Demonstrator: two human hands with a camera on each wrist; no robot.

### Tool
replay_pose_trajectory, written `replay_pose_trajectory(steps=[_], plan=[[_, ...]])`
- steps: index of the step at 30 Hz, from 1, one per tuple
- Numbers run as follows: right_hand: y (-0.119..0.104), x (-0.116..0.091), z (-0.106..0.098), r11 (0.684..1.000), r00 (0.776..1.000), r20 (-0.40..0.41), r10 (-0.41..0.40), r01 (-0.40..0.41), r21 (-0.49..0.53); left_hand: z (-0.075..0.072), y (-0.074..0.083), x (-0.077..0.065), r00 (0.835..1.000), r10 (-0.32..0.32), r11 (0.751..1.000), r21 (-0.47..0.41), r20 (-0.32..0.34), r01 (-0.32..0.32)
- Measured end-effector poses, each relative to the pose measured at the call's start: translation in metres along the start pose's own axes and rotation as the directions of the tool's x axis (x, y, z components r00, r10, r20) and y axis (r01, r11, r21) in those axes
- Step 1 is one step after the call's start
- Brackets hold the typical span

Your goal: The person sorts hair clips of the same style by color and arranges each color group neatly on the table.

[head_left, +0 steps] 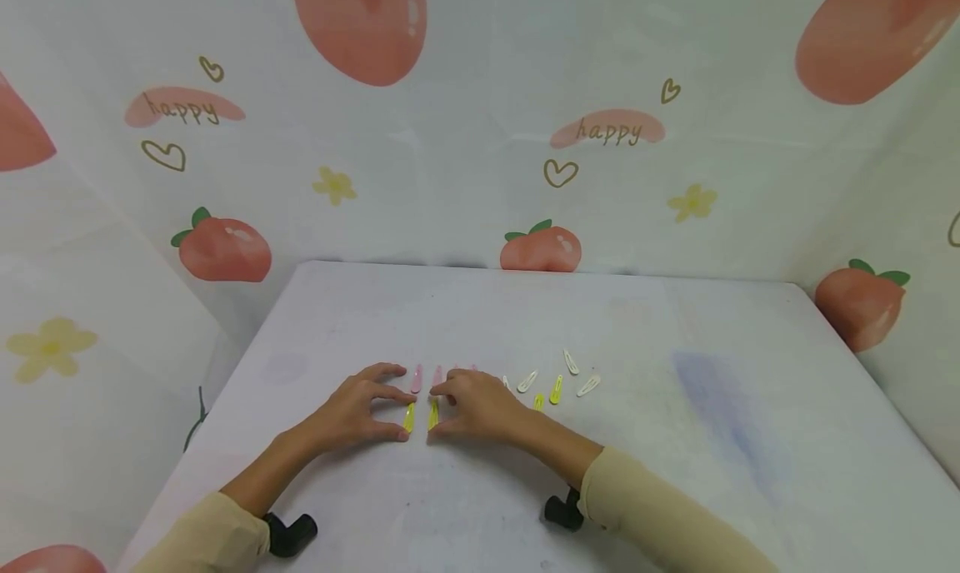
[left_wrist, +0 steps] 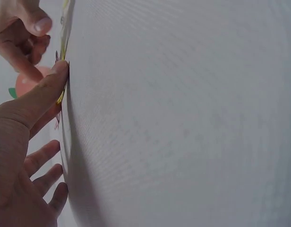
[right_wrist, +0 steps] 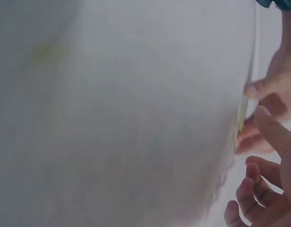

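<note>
A yellow snap hair clip (head_left: 408,417) lies lengthwise between the thumb and index finger of my left hand (head_left: 352,411), which pinches it by its ends at the table. To its right is a second yellow hair clip (head_left: 433,415), with my right hand (head_left: 480,406) around it in the head view. The right wrist view shows the right thumb (right_wrist: 270,127) and fingers apart, a little off the table, gripping nothing visible. Just beyond the yellow pair, a pink hair clip (head_left: 416,379) and another pink hair clip (head_left: 438,376) stand in a row, with more pink partly behind the right hand.
Right of the hands lie loose clips: a yellow one (head_left: 556,390), another yellow one (head_left: 538,401) partly covered by the right arm, and several white ones, including a white clip (head_left: 528,381). The white table (head_left: 600,323) meets a fruit-print cloth (head_left: 450,156) behind.
</note>
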State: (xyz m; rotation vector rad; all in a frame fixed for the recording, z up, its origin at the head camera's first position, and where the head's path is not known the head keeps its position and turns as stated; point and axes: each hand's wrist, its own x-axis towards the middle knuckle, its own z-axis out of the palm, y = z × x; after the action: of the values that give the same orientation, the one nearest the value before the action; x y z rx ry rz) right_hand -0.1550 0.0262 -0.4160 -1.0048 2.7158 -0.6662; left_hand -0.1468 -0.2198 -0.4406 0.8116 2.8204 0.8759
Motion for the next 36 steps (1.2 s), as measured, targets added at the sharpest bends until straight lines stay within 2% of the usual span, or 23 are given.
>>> replay_pose_trajectory(steps=[6, 14, 19, 27, 36], plan=[[0.018, -0.02, -0.022, 0.998, 0.997, -0.05, 0.06, -0.058, 0.036, 0.0, 0.002, 0.001, 0.999, -0.036, 0.999, 0.012, 0.022, 0.036], [0.071, -0.062, -0.038, 0.989, 0.973, -0.217, 0.077, -0.103, -0.107, -0.001, 0.004, -0.001, 0.999, -0.048, 0.998, 0.029, 0.018, 0.048], [0.094, -0.083, -0.042, 0.973, 0.955, -0.26, 0.139, -0.181, -0.146, -0.002, 0.005, -0.001, 0.999, -0.041, 0.999, 0.023, 0.013, 0.041], [0.108, -0.098, -0.04, 0.967, 0.937, -0.307, 0.167, -0.216, -0.134, 0.0, 0.004, -0.001, 0.999, -0.048, 0.998, 0.029, 0.025, 0.047], [0.111, -0.097, -0.04, 0.972, 0.941, -0.294, 0.166, -0.206, -0.11, 0.0, 0.003, -0.001, 0.998, -0.051, 0.998, 0.03, 0.023, 0.05]])
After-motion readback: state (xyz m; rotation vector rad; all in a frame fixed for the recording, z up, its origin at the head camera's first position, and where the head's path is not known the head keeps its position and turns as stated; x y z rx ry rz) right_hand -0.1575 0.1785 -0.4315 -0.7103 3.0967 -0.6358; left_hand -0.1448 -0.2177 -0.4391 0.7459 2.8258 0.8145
